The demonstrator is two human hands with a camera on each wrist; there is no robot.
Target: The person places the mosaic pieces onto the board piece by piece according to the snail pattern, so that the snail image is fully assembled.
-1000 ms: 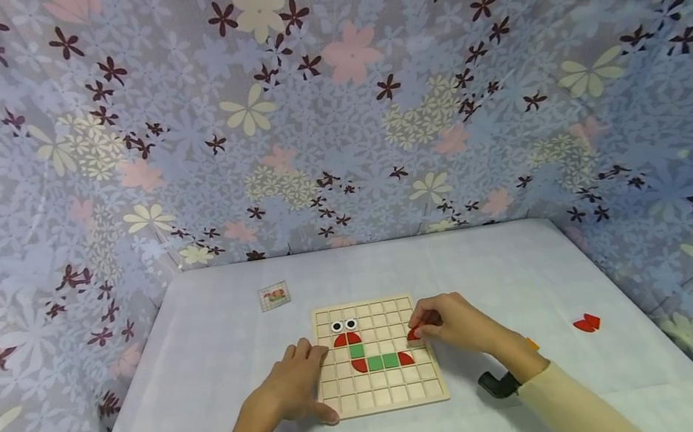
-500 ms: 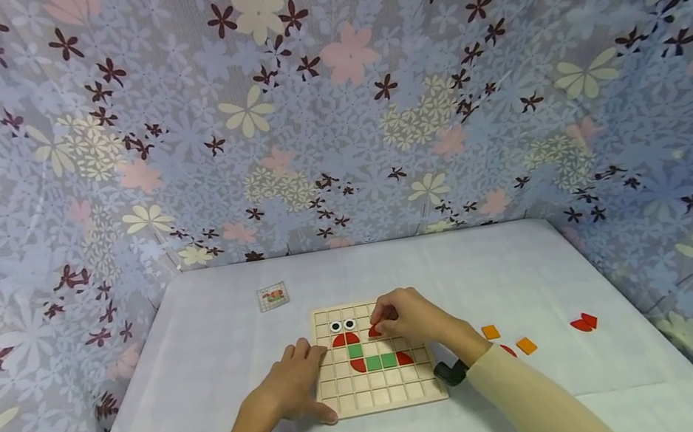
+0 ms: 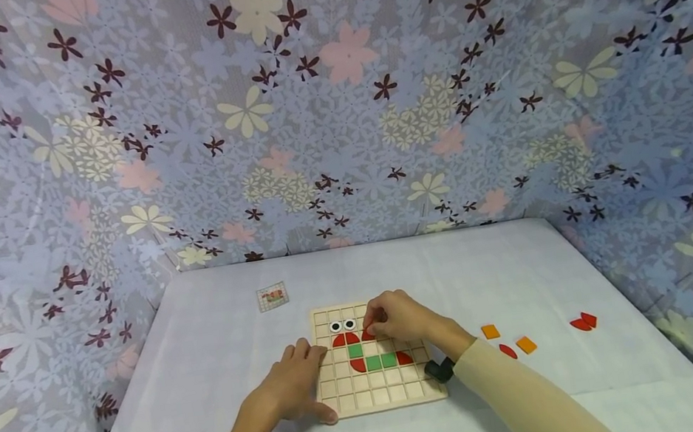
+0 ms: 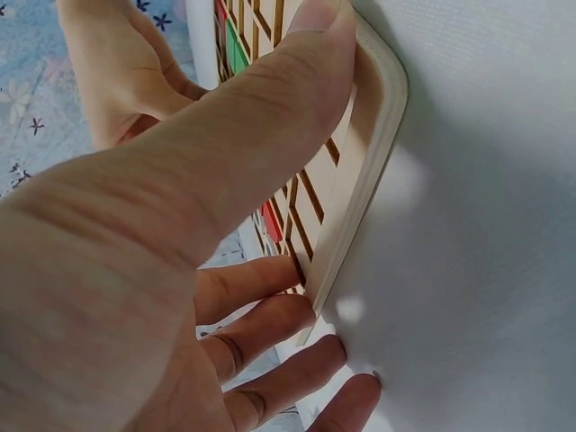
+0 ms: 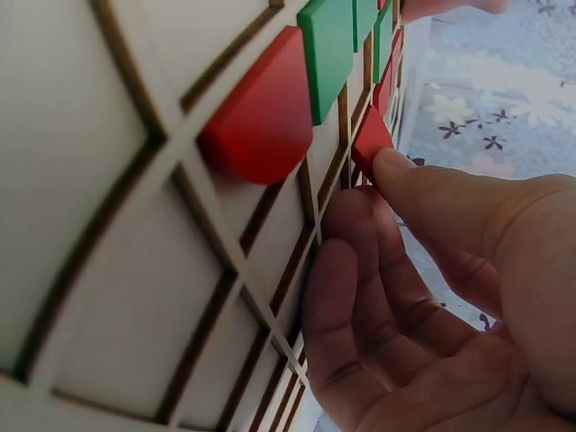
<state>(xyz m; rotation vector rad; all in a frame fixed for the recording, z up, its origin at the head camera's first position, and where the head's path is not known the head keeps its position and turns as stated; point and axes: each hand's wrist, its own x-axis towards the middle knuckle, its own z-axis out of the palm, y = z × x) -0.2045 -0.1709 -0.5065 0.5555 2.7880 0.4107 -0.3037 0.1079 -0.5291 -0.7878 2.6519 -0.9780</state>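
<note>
A wooden grid board (image 3: 387,395) lies on the table. My right hand (image 3: 405,319) pinches a red quarter-circle piece (image 5: 371,139) between thumb and fingers, low over a cell in the board's upper middle; its fingertips touch the grid in the right wrist view. My left hand (image 3: 291,382) rests at the board's left side, thumb on the near corner and other fingers stretched along the edge. On the board sit two round eye pieces (image 3: 350,325), a row of green squares (image 3: 374,363) with another green square (image 3: 355,350) above, and several red quarter-circles (image 3: 404,358).
Right of the board lie two orange squares (image 3: 526,345) and a red piece (image 3: 508,351). Farther right are two more red pieces (image 3: 581,324). A small printed picture card (image 3: 273,296) lies behind the board's left corner. Floral cloth (image 3: 334,135) hangs beyond the table.
My right hand has carried the red quarter-circle from the board's right edge leftward to its upper middle. The loose orange and red pieces have come out from behind my right arm. My left hand stays put.
</note>
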